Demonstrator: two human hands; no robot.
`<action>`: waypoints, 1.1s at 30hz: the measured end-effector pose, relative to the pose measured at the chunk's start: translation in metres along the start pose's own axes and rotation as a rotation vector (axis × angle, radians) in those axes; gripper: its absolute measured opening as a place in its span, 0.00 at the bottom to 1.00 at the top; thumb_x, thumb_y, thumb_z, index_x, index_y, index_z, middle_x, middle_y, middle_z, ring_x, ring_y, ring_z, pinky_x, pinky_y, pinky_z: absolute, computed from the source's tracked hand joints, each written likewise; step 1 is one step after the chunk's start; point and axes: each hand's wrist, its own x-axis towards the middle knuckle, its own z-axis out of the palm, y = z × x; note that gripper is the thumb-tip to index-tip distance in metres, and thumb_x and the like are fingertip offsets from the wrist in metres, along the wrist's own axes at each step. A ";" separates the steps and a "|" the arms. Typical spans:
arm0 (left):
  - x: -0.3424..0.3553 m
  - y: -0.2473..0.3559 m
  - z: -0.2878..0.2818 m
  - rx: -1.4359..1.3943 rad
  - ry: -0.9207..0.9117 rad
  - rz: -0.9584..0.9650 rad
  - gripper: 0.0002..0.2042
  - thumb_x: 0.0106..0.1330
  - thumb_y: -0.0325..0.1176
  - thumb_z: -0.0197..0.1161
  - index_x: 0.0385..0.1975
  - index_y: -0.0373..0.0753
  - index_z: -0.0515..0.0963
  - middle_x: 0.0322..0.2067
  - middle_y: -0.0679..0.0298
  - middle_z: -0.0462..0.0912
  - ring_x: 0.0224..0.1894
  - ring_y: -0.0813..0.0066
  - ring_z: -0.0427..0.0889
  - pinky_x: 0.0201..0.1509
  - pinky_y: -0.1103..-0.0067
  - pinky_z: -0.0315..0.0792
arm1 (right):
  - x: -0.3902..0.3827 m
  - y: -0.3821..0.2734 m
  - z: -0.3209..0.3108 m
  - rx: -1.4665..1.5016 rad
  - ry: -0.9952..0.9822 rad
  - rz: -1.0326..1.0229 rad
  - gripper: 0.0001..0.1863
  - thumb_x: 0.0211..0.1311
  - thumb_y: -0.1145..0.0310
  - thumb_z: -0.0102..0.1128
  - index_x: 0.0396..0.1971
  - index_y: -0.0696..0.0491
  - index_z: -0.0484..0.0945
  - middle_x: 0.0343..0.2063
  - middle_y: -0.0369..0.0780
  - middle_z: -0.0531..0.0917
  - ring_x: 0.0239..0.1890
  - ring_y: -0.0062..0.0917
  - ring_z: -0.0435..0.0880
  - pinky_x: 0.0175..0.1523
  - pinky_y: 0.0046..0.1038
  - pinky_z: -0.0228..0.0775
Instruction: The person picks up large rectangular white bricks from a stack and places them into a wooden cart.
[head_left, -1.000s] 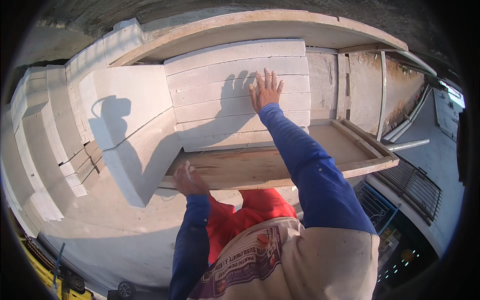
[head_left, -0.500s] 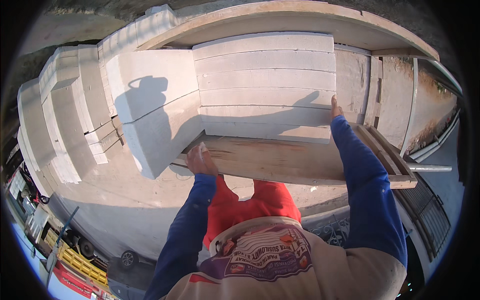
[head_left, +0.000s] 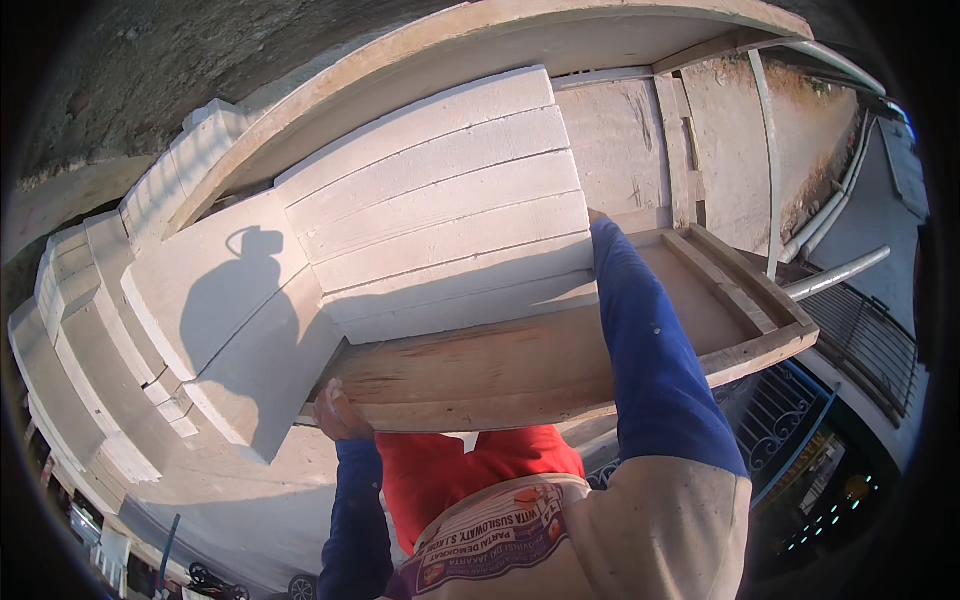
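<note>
Several long white lightweight blocks [head_left: 450, 190] lie side by side as a stack in a shallow wooden tray [head_left: 490, 372]. My right hand [head_left: 597, 215] is at the right end of this stack, largely covered by its blue sleeve, so its fingers are hidden. Down at the tray's near left edge, my left hand [head_left: 338, 412] has its fingers bent around the wooden rim, with white dust on them. Close beside that hand, two wide white blocks [head_left: 225, 300] stand against the stack's left end, and my shadow falls across them.
More pale blocks [head_left: 100, 370] are piled at the far left. A long raised board [head_left: 480, 30] borders the tray's far side. Metal pipes [head_left: 840, 272] and a dark grille [head_left: 850, 350] are on the right. A rough grey wall or ground surface [head_left: 150, 80] fills the upper left.
The view has turned and shifted, so the blocks and tray now sit further left and tilted. My right hand is more hidden by its sleeve. My left hand stays by the tray's near left edge.
</note>
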 end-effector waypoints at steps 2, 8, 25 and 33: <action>0.000 -0.005 0.003 0.027 -0.039 0.016 0.23 0.66 0.43 0.43 0.41 0.31 0.80 0.42 0.50 0.82 0.49 0.50 0.77 0.56 0.61 0.66 | 0.009 -0.002 0.005 0.071 -0.014 -0.013 0.37 0.68 0.36 0.33 0.64 0.47 0.67 0.54 0.43 0.78 0.51 0.37 0.79 0.52 0.47 0.67; 0.026 0.035 0.037 0.158 -0.412 0.054 0.30 0.66 0.50 0.52 0.57 0.27 0.67 0.55 0.38 0.70 0.59 0.43 0.68 0.64 0.60 0.60 | 0.044 -0.004 0.027 0.185 -0.073 -0.070 0.37 0.68 0.35 0.33 0.64 0.47 0.67 0.56 0.44 0.78 0.52 0.38 0.79 0.53 0.47 0.67; 0.043 0.195 0.236 0.053 -0.523 -0.377 0.62 0.54 0.77 0.48 0.68 0.18 0.40 0.66 0.23 0.39 0.71 0.29 0.40 0.73 0.55 0.44 | 0.045 -0.014 0.016 0.307 -0.117 -0.063 0.38 0.67 0.35 0.35 0.65 0.46 0.66 0.59 0.46 0.75 0.56 0.39 0.77 0.55 0.47 0.67; 0.093 0.142 0.076 -0.398 -0.917 -0.073 0.46 0.64 0.62 0.55 0.66 0.22 0.55 0.57 0.29 0.68 0.62 0.46 0.71 0.65 0.68 0.64 | 0.029 -0.028 -0.010 0.271 -0.050 -0.092 0.38 0.67 0.34 0.36 0.66 0.46 0.65 0.60 0.47 0.74 0.58 0.40 0.76 0.56 0.47 0.67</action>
